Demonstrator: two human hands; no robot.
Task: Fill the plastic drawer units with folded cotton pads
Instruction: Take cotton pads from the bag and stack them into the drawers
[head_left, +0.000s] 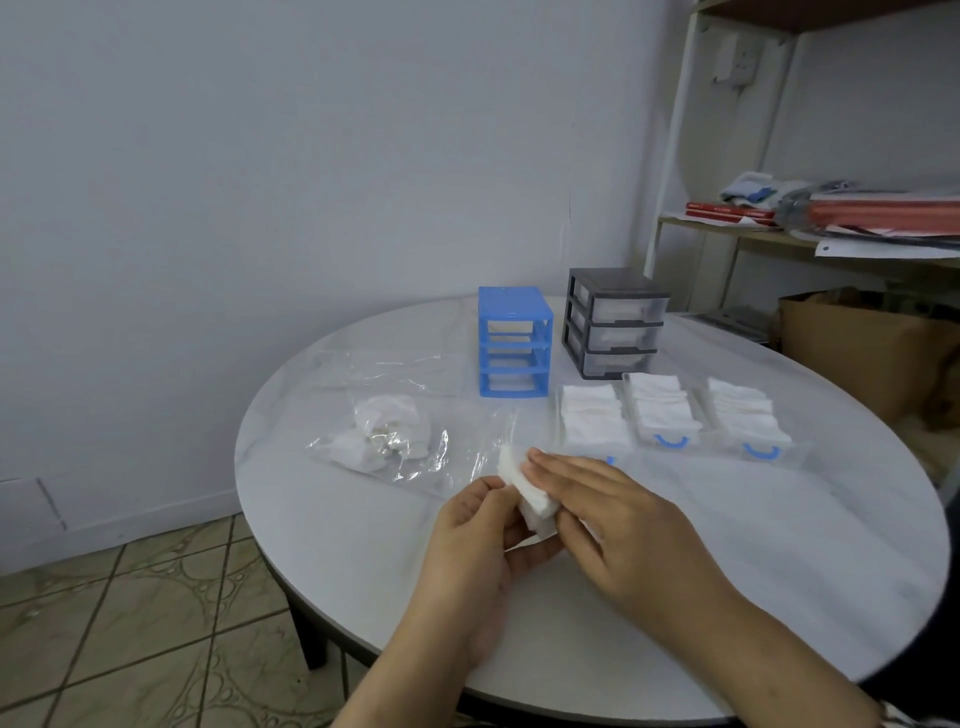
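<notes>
Soft, even, cool light fills the room with only faint shadows under the hands. The table shows mild sheen. Wide-angle distortion bends the shelf; details look slightly soft.

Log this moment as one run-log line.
left hand: holds cotton pad | right hand: flat on it | three drawers: out, filled
</notes>
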